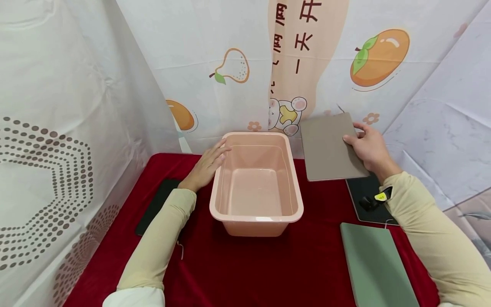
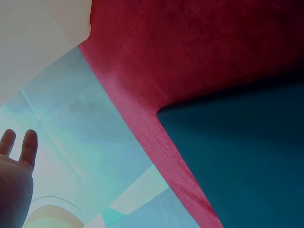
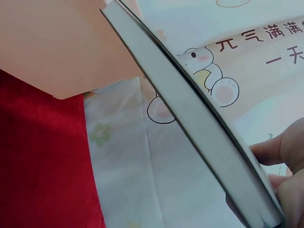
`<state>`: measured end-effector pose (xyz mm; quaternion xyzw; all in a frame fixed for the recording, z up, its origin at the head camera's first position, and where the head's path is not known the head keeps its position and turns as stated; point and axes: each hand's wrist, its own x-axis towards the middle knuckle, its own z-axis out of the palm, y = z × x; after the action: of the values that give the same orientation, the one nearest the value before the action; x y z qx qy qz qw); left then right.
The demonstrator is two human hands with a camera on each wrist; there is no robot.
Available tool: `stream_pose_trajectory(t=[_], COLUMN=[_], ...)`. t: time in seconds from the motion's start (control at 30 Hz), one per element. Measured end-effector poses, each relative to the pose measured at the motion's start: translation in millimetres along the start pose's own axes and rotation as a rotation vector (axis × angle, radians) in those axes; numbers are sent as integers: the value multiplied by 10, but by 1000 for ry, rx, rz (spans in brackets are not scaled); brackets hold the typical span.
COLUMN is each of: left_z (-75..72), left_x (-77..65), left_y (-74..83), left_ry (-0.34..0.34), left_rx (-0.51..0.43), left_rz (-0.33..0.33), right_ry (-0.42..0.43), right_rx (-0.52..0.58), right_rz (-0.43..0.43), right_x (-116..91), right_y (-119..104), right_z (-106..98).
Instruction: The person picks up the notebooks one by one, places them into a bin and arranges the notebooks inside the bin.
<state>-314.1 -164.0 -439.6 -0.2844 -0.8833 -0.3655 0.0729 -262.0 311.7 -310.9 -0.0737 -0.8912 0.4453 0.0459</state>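
Note:
A pink plastic basin [image 1: 255, 187] stands mid-table with nothing inside it. My left hand [image 1: 207, 166] rests on the basin's left rim near the back corner, fingers extended. In the left wrist view only part of that hand [image 2: 16, 175] shows, two fingers straight. My right hand [image 1: 370, 147] grips a grey-brown notebook [image 1: 331, 147] by its right edge, thumb on the near cover. The notebook is held up to the right of the basin, at the table's back edge. From the right wrist view its thick white page block [image 3: 190, 114] faces the camera.
A green notebook [image 1: 377, 264] lies at the front right. Behind it a black notebook [image 1: 368, 200] is partly covered by the right forearm. Another dark notebook [image 1: 159, 207] lies at the left, partly under the left arm. Printed curtains [image 1: 184, 34] hang behind the red-covered table [image 1: 245, 273].

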Motion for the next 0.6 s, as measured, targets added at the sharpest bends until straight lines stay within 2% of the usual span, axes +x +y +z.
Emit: stream_pose_trajectory(t=[0.6], left_z=[-4], left_x=[-6], left_y=[19], left_ry=[11], left_rx=[10], left_rz=[-1], right_ry=[8], right_rx=[34], right_rz=[-28], right_x=[27], right_y=[-316], right_z=[110])
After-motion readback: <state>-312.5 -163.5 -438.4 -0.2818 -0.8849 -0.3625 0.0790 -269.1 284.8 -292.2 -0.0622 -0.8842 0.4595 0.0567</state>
